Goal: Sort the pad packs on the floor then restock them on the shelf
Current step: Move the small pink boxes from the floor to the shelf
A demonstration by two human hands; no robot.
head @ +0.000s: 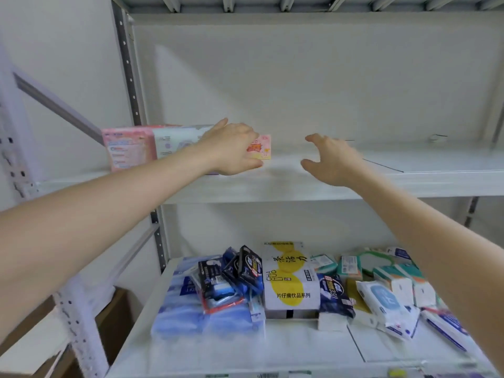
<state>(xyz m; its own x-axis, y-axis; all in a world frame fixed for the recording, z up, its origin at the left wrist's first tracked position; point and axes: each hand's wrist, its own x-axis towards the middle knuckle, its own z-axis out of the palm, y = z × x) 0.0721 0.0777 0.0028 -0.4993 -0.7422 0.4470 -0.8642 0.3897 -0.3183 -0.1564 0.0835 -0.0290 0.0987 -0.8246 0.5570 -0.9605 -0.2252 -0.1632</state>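
Note:
My left hand (231,150) grips a small pink and yellow pad pack (261,148) that stands on the upper shelf board (300,186). To its left, a pink pad pack (128,148) and a white pad pack (174,143) stand side by side at the shelf's left end. My right hand (331,159) hovers over the same board to the right of the small pack, fingers spread and curved, holding nothing.
The lower shelf (300,347) carries blue tissue bundles (191,315), dark pad packs (240,271), a white and yellow carton (290,279) and wet-wipe packs (387,301). A grey upright post (131,77) bounds the shelf on the left. Cardboard boxes (114,317) sit at lower left.

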